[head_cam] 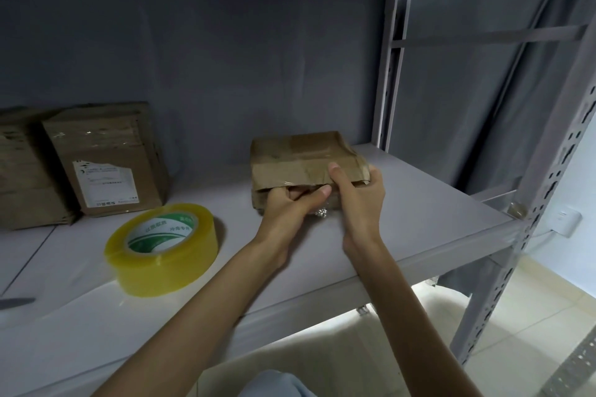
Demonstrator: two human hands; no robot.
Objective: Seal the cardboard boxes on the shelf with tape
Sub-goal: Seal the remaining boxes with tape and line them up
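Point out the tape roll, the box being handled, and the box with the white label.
tape roll (161,250): head view, yellow outer side
handled box (300,151): head view, top face
labelled box (106,155): head view, front face

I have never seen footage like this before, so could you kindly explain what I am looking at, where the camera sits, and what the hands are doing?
There is no machine here: a person works with two bare hands. The single picture comes from a wide-angle camera worn on the head, looking forward and down, so the arms reach in from the bottom edge.

The surface is a grey metal shelf. On it lies a flat cardboard box, already partly taped. The left hand grips its near open edge, and the right hand holds it with the thumb pressed on top. To the left stands a roll of yellowish tape, held by nobody. Further left, more cardboard boxes lean near the back. A dark tip at the left edge is too cut off to identify.
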